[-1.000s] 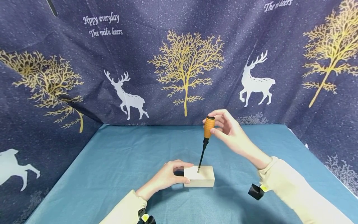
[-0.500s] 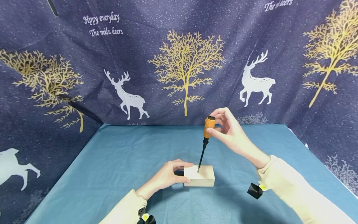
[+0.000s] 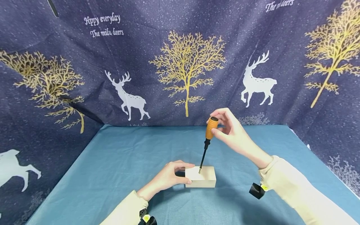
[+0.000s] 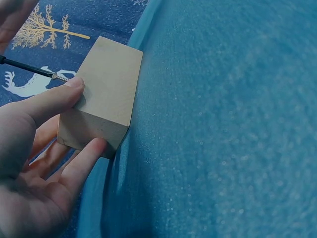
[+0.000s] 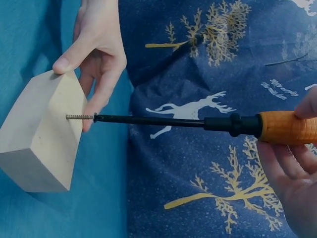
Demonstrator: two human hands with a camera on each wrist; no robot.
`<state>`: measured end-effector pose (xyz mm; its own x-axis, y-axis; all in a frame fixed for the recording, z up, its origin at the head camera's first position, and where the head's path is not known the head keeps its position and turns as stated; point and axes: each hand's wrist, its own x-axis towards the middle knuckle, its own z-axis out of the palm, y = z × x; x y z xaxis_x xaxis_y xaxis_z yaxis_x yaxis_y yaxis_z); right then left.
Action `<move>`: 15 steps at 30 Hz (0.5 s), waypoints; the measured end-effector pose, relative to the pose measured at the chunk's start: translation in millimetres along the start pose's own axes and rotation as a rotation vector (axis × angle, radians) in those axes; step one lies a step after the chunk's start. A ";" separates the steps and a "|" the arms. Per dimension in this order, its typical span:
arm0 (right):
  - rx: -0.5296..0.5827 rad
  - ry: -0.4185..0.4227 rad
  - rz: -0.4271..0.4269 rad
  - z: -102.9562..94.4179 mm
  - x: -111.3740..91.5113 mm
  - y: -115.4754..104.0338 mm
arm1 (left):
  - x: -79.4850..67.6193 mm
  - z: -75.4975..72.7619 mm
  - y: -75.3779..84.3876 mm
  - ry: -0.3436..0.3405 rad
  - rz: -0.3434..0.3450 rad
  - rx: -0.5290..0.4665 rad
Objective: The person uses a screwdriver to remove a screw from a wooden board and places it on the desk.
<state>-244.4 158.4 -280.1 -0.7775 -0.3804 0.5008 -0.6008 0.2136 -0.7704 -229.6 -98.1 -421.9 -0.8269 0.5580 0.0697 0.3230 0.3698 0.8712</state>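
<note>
A pale wooden block [image 3: 206, 182] lies on the blue cloth, and my left hand [image 3: 170, 174] holds its left end between thumb and fingers. From the block's top face a screw [image 5: 79, 117] sticks up, its thread partly showing in the right wrist view. The black shaft of a screwdriver [image 3: 211, 130] meets the screw's head, leaning slightly to the right. My right hand [image 3: 232, 131] pinches the orange handle between thumb and fingers near its upper part. In the left wrist view the screw [image 4: 60, 77] is partly hidden behind the thumb.
Blue cloth [image 3: 126, 156] covers the table around the block. A dark blue curtain [image 3: 168, 78] with deer and trees hangs behind and at the sides. Black wrist cameras [image 3: 257, 191] sit at both cuffs.
My right thumb and fingers have shifted on the screwdriver handle, first left and then back right. The handle's top has moved slightly right. The left hand and block keep their place.
</note>
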 end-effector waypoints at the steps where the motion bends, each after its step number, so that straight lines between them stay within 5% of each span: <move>1: 0.012 -0.009 0.002 -0.5 -0.2 -0.2 | 0.1 0.1 -0.1 0.001 0.000 0.000; 8: -0.134 0.037 0.020 -0.2 0.0 0.8 | 0.4 0.0 0.3 0.003 -0.001 -0.001; 15: 0.006 -0.014 -0.031 0.6 -1.0 0.3 | -0.6 -0.5 2.5 0.002 -0.009 0.001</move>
<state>-243.7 158.3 -281.0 -0.7558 -0.3989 0.5193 -0.6235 0.1960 -0.7569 -228.5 -98.0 -419.5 -0.8304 0.5537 0.0629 0.3163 0.3753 0.8713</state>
